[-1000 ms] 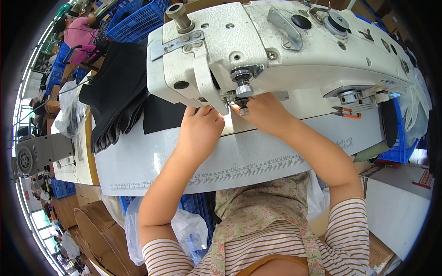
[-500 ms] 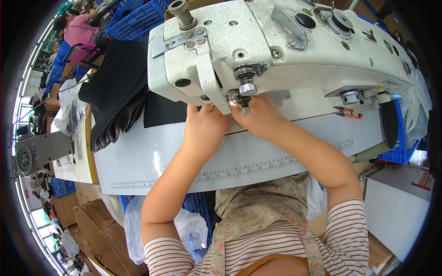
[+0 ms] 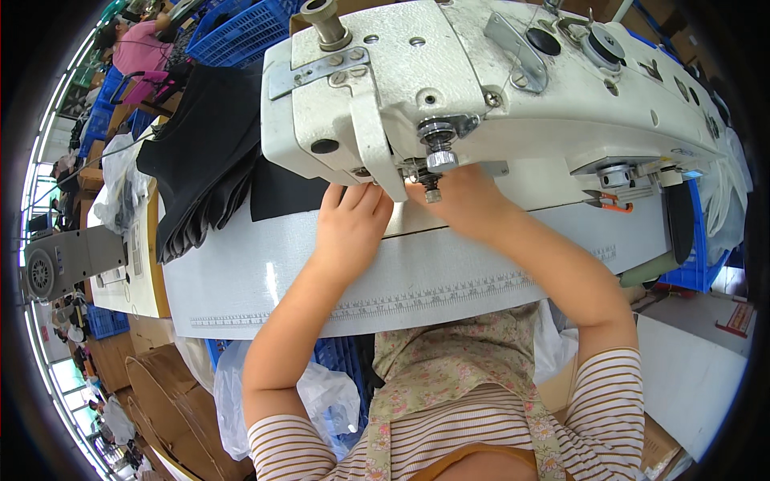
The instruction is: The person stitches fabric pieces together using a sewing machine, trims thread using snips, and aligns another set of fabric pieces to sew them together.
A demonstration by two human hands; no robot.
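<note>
A: Biggest first: the white sewing machine dominates the top of the frame, above a pale worktable.

B: Containers now! Lower left, a brown carton, its contents hard to make out. Upper left, a blue basket with something dark inside. At the right edge there's a blue crate, and a clear bag bulging with white material. Inside the crate or behind it? I can't tell.

A: Left of centre hangs a stack of black fabric, and beside it lies the black piece, its upper part hidden behind the machine head.

B: To the hands, centre frame! The left hand is near that piece, fingers lengthened, tips slipping out of sight under the head. Holding anything? Can't tell.

A: Same for the right hand: fingertips masked by the machine's metal parts, grip unreadable. Small orange-handled snips lie off to the right.

B: And the change from half a second ago: the left hand's fingers are straighter, and the gap between the hands is wider!
</note>
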